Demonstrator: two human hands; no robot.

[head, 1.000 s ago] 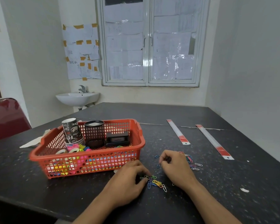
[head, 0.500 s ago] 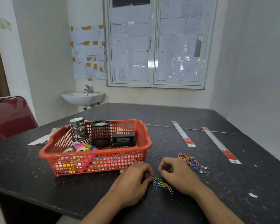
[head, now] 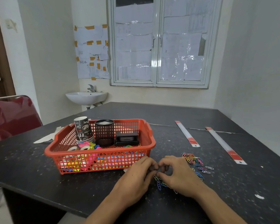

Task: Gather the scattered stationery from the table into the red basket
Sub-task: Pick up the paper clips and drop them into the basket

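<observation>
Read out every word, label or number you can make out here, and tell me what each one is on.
"Coffee": printed upside down on the stack of paper cups in the red basket.
"FE" and "lato": fragments on the same cups; the rest wraps out of sight.
"NVIDIA", as far as it can be read: handwritten on the taped paper sheets on the wall.
Print on the red ends of the two white rulers: too small to read.

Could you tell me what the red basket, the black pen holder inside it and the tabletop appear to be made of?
Red basket: moulded plastic, slightly glossy, judging by its uniform grid walls and rounded rim. Black pen holder: probably metal mesh, matt, a fine see-through lattice. Tabletop: dark speckled surface, perhaps laminate or stone; the view cannot settle which.
</observation>
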